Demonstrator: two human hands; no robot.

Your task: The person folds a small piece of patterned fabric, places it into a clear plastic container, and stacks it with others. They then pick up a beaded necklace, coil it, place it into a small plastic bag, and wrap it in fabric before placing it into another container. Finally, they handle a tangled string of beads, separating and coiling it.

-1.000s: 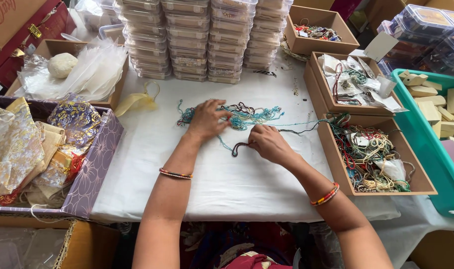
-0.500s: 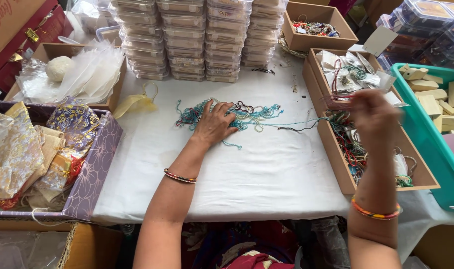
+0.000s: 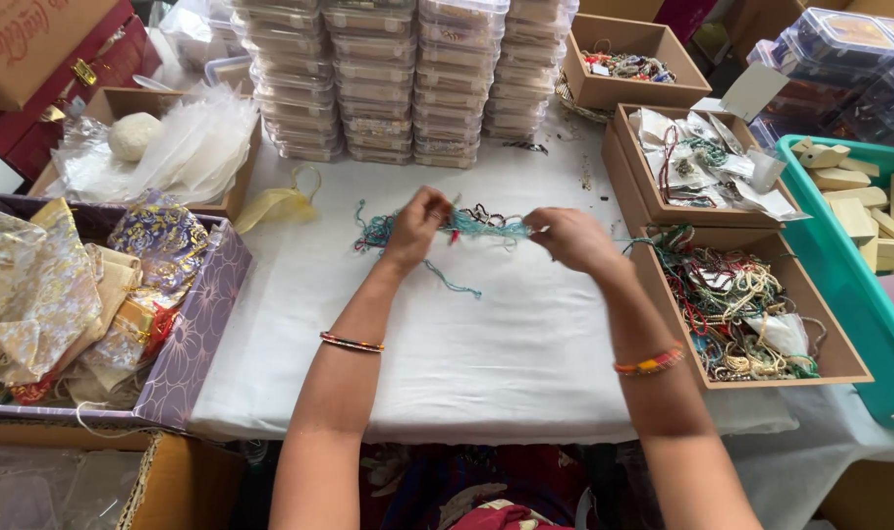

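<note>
A tangle of thin beaded strings (image 3: pixel 486 225), mostly teal with some dark and red ones, lies on the white cloth (image 3: pixel 466 334). My left hand (image 3: pixel 415 228) pinches the strings at the left of the tangle. My right hand (image 3: pixel 572 238) grips them at the right, and a teal bunch is stretched between the two hands just above the cloth. One loose teal strand (image 3: pixel 457 283) trails on the cloth below my left hand. Both wrists wear beaded bangles.
Brown box of mixed beaded strings (image 3: pixel 751 304) at right, another with packets (image 3: pixel 702 162) behind it. Teal tray of wooden blocks (image 3: pixel 864 211) far right. Stacks of clear plastic boxes (image 3: pixel 407 74) at back. Purple box of gold fabric pouches (image 3: pixel 93 294) at left.
My right hand came back from the brown box at right to the tangle. Both hands now lift and stretch a teal bunch; before, my left hand lay flat on it.
</note>
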